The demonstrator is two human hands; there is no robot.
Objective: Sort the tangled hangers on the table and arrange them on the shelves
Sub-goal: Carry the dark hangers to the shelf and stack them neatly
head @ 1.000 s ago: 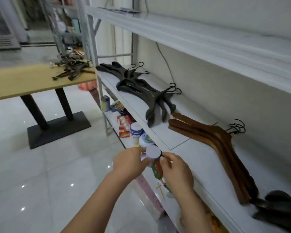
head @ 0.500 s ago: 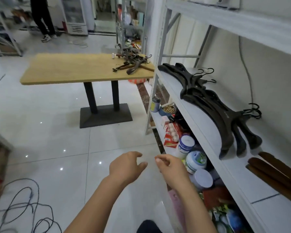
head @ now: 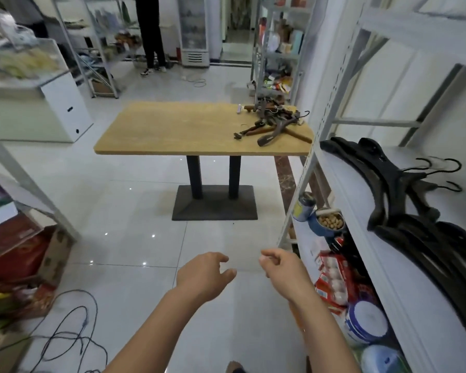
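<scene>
Two bare hands hang empty over glossy white floor tiles, apart from each other. At far left, thin black cables (head: pixel 65 332) loop across the floor. Beyond, a rectangular table (head: pixel 172 130) has a matte light-wood top on dark twin posts and a flat base. The left hand (head: pixel 203 275) is relaxed, fingers loosely curled, thumb out. The tangled hangers (head: pixel 273 122), brown wood with thin metal hooks, lie heaped at the table's right end. The right hand (head: pixel 283 270) is likewise slack, gripping nothing. Black moulded hangers (head: pixel 398 200) lie stacked on a white metal shelf (head: pixel 347 189) at right.
</scene>
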